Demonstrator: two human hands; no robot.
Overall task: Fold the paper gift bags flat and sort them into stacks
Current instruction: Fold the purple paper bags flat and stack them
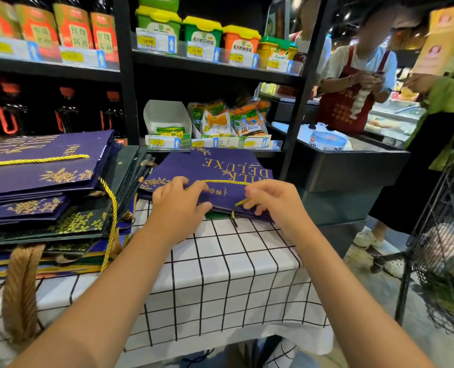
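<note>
A flat purple gift bag (215, 168) with gold lettering lies at the far side of the checked tablecloth (233, 261). My left hand (176, 201) grips its near edge, fingers on top and thumb at the rim. My right hand (271, 201) pinches the bag's gold rope handle (243, 201) close to the same edge. On the left rises a tall stack of folded bags (42, 187), purple ones on top of dark green ones, with gold and tan rope handles hanging down.
Black store shelves (215, 66) with jars, bottles and snack packets stand right behind the table. Two people stand at a counter (353, 166) on the right. A wire shopping cart (441, 235) is at the far right.
</note>
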